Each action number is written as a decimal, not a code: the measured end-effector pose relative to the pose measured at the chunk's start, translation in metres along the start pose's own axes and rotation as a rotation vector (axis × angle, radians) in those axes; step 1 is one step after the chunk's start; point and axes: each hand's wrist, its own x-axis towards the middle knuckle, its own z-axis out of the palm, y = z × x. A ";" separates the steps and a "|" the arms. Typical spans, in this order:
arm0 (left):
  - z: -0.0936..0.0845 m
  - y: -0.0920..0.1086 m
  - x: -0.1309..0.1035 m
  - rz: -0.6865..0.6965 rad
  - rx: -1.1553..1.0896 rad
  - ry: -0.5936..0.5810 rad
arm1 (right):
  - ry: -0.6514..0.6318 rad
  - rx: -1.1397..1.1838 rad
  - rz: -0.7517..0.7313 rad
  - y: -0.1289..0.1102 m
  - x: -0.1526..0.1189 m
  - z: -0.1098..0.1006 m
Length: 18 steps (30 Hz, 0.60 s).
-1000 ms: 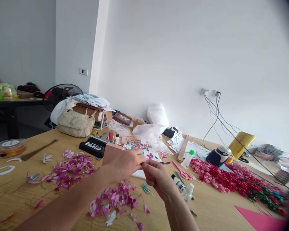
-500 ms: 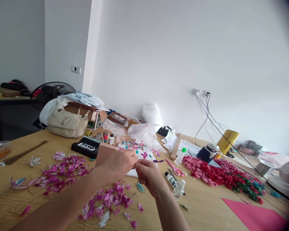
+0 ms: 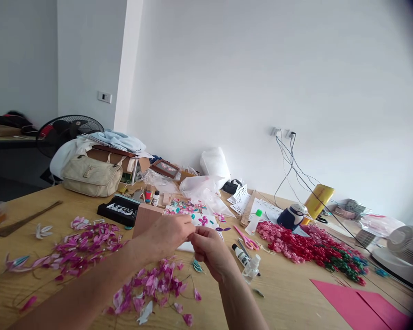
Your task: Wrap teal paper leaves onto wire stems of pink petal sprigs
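Observation:
My left hand [image 3: 168,233] and my right hand [image 3: 208,250] meet fingertip to fingertip above the middle of the table. Both are closed in a pinch; whatever lies between the fingers is too small or hidden to make out. Just behind them is a white sheet with pink flowers and teal leaves [image 3: 203,221], partly covered by my hands. A wooden block [image 3: 146,219] stands beside my left hand. Below my wrists lies a pile of pink-purple petals [image 3: 154,284] on thin stems, with a second petal heap [image 3: 89,243] to the left. A teal leaf [image 3: 197,266] rests under my right hand.
Right of my hands lie pink scissors [image 3: 248,239], a black-capped bottle [image 3: 241,256], a clear bottle [image 3: 252,270] and a green-capped bottle [image 3: 253,222]. Red and pink trimmings [image 3: 306,243] spread farther right, near pink paper [image 3: 358,302]. A black tray [image 3: 119,210] and beige bag [image 3: 91,176] stand at left.
The view has shifted slightly to the right, so things appear a little farther left. Both hands keep the same pinched pose, fingertips together.

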 end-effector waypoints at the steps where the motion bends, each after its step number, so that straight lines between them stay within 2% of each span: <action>1: -0.001 0.001 0.001 -0.002 -0.077 0.025 | -0.012 0.017 -0.003 -0.002 -0.001 -0.001; 4: -0.005 0.000 0.002 0.003 -0.372 0.098 | -0.077 0.070 0.012 -0.008 -0.005 -0.004; 6: -0.007 -0.002 0.002 0.011 -0.448 0.114 | -0.107 0.086 0.028 -0.008 -0.006 -0.004; 8: -0.007 -0.004 0.001 0.042 -0.355 0.084 | -0.108 0.079 0.040 -0.005 -0.005 -0.002; 10: -0.005 -0.005 0.000 0.068 -0.151 0.016 | -0.088 0.057 0.043 0.000 -0.002 -0.001; 13: -0.002 -0.004 -0.001 0.042 0.045 -0.044 | -0.054 0.030 0.023 0.005 0.002 -0.002; 15: -0.002 -0.003 -0.001 0.043 -0.043 -0.038 | -0.064 0.041 0.015 0.004 0.002 -0.004; 18: -0.007 -0.003 0.001 0.074 -0.336 0.007 | -0.125 0.085 0.027 -0.001 -0.002 -0.007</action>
